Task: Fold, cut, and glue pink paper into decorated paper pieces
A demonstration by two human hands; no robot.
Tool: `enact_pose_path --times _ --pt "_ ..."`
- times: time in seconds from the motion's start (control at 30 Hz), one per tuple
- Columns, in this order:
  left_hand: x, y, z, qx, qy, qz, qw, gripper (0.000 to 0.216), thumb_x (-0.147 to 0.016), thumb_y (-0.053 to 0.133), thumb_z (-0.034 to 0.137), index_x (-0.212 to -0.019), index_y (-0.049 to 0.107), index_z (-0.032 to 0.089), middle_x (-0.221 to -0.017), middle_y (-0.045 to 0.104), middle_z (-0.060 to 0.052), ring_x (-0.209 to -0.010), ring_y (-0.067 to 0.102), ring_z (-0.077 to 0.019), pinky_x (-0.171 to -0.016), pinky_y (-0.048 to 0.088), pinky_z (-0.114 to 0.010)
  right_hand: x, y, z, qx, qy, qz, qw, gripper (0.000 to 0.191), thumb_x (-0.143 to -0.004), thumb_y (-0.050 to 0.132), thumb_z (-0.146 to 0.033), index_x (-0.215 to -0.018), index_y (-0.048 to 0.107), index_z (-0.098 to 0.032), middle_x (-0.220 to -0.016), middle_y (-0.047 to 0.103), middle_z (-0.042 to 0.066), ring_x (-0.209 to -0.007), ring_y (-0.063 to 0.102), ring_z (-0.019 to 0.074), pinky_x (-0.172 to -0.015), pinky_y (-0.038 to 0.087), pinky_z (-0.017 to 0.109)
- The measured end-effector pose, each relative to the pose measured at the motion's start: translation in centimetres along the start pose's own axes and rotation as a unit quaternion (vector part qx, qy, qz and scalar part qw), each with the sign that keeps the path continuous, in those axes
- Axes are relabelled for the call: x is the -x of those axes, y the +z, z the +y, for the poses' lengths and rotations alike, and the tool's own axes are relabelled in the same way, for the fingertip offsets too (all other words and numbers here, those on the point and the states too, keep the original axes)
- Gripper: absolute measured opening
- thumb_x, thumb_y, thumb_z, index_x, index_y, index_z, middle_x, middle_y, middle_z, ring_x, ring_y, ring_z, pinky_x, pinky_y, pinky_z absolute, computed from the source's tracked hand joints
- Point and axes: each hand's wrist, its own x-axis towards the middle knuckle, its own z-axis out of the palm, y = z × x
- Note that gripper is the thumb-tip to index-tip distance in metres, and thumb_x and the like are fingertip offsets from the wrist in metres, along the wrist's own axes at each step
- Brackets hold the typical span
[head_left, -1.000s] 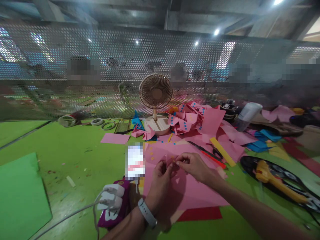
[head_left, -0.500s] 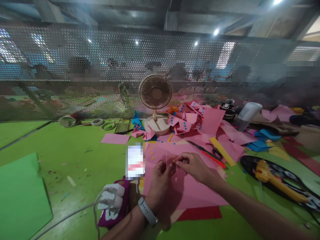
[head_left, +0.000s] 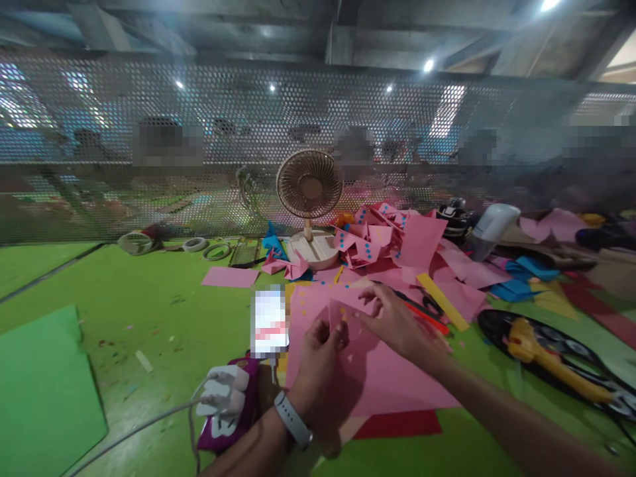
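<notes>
My left hand (head_left: 320,348) is closed on a folded pink paper piece (head_left: 336,313) that carries a small yellow paper square. To its right, my right hand (head_left: 387,318) is lifted with its fingers apart, and I see nothing between them. Both hands are above a large pink paper sheet (head_left: 387,384). Several tiny yellow squares (head_left: 303,303) and blue ones lie along the sheet's upper left part. Beyond my right hand are scissors (head_left: 432,305), a red-handled cutter (head_left: 422,318) and a yellow strip (head_left: 443,303).
A small fan (head_left: 311,192) stands behind the sheet, next to a heap of folded pink paper (head_left: 370,235). On the left are a phone (head_left: 269,324), a purple power strip (head_left: 231,424) with white plugs, and green paper (head_left: 44,391). A glue gun (head_left: 551,364) lies right.
My right hand has moved off the folded paper, up and to the right, and its fingers have spread. My left hand still grips the paper in about the same place.
</notes>
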Motion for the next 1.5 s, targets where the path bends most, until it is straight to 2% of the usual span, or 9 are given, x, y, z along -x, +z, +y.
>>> enact_pose_path --times 0.1,0.17,0.23,0.53,0.7,1.0,1.13,1.37,1.5 --pt "0.2 0.1 0.2 -0.006 -0.012 -0.001 1.0 0.036 -0.068 0.073 0.047 -0.073 0.058 0.014 -0.067 0.054 0.0 -0.06 0.048 -0.0102 -0.059 0.04 -0.023 -0.3 0.1 0.6 -0.046 -0.01 -0.004 0.999 0.024 -0.076 0.058 -0.028 -0.097 0.059 -0.018 -0.1 0.063 0.007 -0.086 0.059 0.0187 -0.074 0.046 0.031" --pt "0.3 0.1 0.2 -0.021 -0.012 -0.005 1.0 0.034 -0.071 0.07 0.046 -0.073 0.058 0.014 -0.065 0.052 0.001 -0.059 0.046 -0.0095 -0.057 0.039 -0.022 -0.4 0.4 1.0 -0.075 0.004 -0.063 0.995 0.014 -0.08 0.054 -0.03 -0.083 0.062 -0.018 -0.086 0.065 0.004 -0.078 0.059 0.0176 -0.068 0.045 0.029" --pt "0.4 0.0 0.1 -0.031 -0.008 -0.009 0.999 0.033 -0.074 0.068 0.045 -0.072 0.057 0.015 -0.063 0.051 0.002 -0.057 0.045 -0.0093 -0.056 0.04 -0.022 -0.5 0.6 1.3 -0.094 0.015 -0.096 0.991 0.017 -0.081 0.052 -0.031 -0.072 0.06 -0.019 -0.073 0.064 0.002 -0.068 0.058 0.0161 -0.063 0.044 0.028" --pt "1.0 0.1 1.0 -0.008 -0.021 -0.016 1.0 0.029 -0.075 0.068 0.045 -0.079 0.061 0.017 -0.072 0.056 0.0 -0.066 0.051 -0.0128 -0.06 0.041 -0.023 0.0 0.8 0.7 -0.121 0.014 -0.087 0.989 0.019 -0.084 0.052 -0.034 -0.076 0.061 -0.019 -0.078 0.066 0.003 -0.074 0.059 0.0168 -0.069 0.045 0.029" --pt "0.9 0.1 1.1 -0.029 0.002 -0.037 0.999 0.033 -0.076 0.067 0.043 -0.062 0.057 0.015 -0.058 0.047 0.004 -0.056 0.04 -0.009 -0.055 0.034 -0.021 0.5 0.7 0.0 -0.122 0.014 -0.091 0.988 0.019 -0.085 0.053 -0.036 -0.079 0.061 -0.019 -0.081 0.067 0.004 -0.078 0.06 0.0178 -0.075 0.046 0.03" --pt "0.8 0.2 1.5 -0.028 0.017 -0.046 0.998 0.027 -0.076 0.068 0.04 -0.069 0.063 0.015 -0.068 0.059 -0.001 -0.065 0.054 -0.0126 -0.064 0.044 -0.025 0.4 0.7 0.3 -0.138 -0.005 -0.09 0.986 0.021 -0.086 0.052 -0.036 -0.077 0.06 -0.019 -0.078 0.065 0.002 -0.074 0.059 0.0166 -0.071 0.045 0.028" --pt "1.0 0.3 2.1 0.018 -0.028 -0.053 0.998 0.031 -0.069 0.075 0.041 -0.087 0.065 0.018 -0.092 0.065 -0.004 -0.081 0.063 -0.0188 -0.074 0.05 -0.032 -0.1 0.0 0.5 -0.121 -0.023 -0.056 0.991 0.022 -0.087 0.052 -0.037 -0.079 0.06 -0.019 -0.08 0.064 0.003 -0.077 0.058 0.0168 -0.072 0.045 0.028" --pt "0.9 0.0 1.8 -0.023 -0.029 -0.037 0.999 0.037 -0.07 0.07 0.051 -0.075 0.062 0.015 -0.072 0.062 -0.003 -0.075 0.065 -0.0202 -0.064 0.053 -0.029 -1.1 -1.1 0.8 -0.116 -0.051 -0.005 0.992 0.022 -0.085 0.052 -0.038 -0.085 0.062 -0.019 -0.088 0.067 0.005 -0.084 0.06 0.0193 -0.078 0.047 0.032" --pt "0.5 -0.1 1.5 -0.015 -0.029 -0.012 0.999 0.041 -0.067 0.071 0.054 -0.077 0.059 0.016 -0.073 0.062 -0.002 -0.079 0.067 -0.0233 -0.058 0.052 -0.027 -2.3 -5.0 0.7 -0.138 -0.05 0.018 0.989 0.025 -0.084 0.055 -0.04 -0.092 0.064 -0.018 -0.093 0.069 0.006 -0.089 0.063 0.0201 -0.082 0.048 0.033"
